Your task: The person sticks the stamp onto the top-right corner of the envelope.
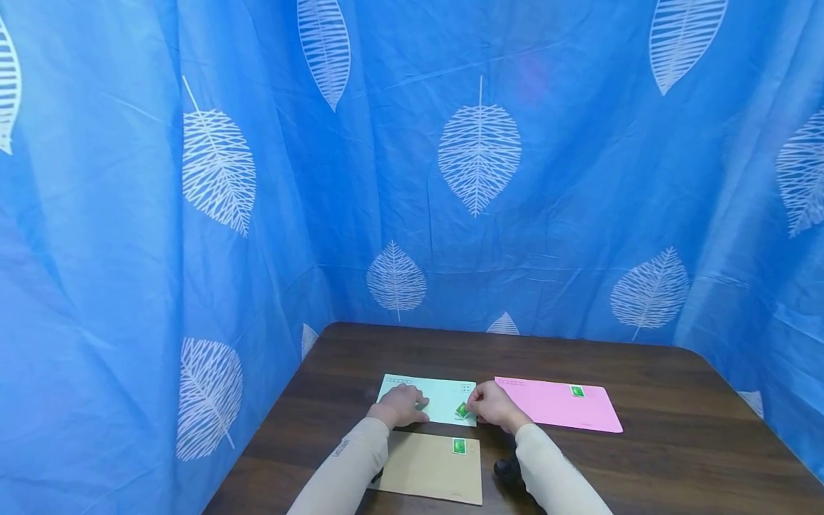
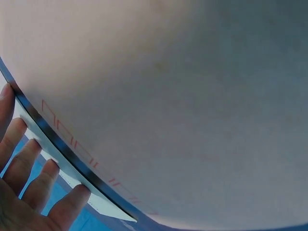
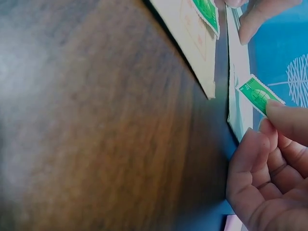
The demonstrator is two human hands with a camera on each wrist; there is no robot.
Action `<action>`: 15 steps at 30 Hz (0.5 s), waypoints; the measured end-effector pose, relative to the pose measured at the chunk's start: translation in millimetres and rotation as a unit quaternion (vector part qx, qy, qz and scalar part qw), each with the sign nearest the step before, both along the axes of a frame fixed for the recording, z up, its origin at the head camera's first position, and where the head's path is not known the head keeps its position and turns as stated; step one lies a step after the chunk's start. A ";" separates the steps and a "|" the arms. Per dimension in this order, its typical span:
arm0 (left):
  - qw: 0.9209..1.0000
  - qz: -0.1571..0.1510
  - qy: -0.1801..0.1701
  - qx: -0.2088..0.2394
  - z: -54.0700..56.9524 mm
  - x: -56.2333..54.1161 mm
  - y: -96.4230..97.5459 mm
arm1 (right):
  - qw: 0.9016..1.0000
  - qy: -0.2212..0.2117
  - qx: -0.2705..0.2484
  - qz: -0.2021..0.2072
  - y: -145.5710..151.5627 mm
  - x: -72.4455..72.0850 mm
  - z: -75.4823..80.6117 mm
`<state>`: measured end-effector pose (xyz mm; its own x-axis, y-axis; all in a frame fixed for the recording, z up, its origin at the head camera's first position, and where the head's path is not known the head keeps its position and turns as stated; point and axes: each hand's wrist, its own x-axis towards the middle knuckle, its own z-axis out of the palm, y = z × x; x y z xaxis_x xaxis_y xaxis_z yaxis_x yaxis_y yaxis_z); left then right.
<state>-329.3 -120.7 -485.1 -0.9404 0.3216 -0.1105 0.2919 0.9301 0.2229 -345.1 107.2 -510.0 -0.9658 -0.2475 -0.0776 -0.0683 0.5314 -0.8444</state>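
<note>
A mint-green envelope (image 1: 444, 400) lies on the table, printed boxes along its top edge. My left hand (image 1: 402, 405) rests on its left part; in the left wrist view the fingers (image 2: 36, 180) are spread and fairly straight against it. Over the envelope's right end, my right hand (image 1: 494, 405) pinches a green postage stamp (image 3: 257, 95) between thumb and fingertips. The stamp is tilted and its white perforated edge shows. Whether it touches the paper I cannot tell.
Nearer the body lies a tan envelope (image 1: 430, 468) with a green stamp (image 1: 459, 446) at its upper right. To the right is a pink envelope (image 1: 547, 404), also stamped (image 1: 577, 391). A blue leaf-patterned curtain (image 1: 553, 179) surrounds the dark wooden table (image 1: 695, 443).
</note>
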 end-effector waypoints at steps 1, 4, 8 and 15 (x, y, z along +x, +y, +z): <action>1.000 -0.001 0.000 -0.002 -0.5 -0.5 0.0 | 1.000 0.001 0.001 0.000 -0.2 -0.6 -0.3; 1.000 -0.002 -0.003 -0.001 -1.1 -1.8 0.3 | 1.000 0.004 0.001 -0.004 -0.6 -2.1 0.0; 1.000 0.002 -0.004 0.001 -2.5 -2.9 0.7 | 1.000 0.003 0.002 -0.007 -0.9 -2.6 1.3; 1.000 -0.002 0.001 -0.010 -3.0 -2.8 0.6 | 1.000 -0.005 0.003 -0.018 -3.3 -7.1 -2.0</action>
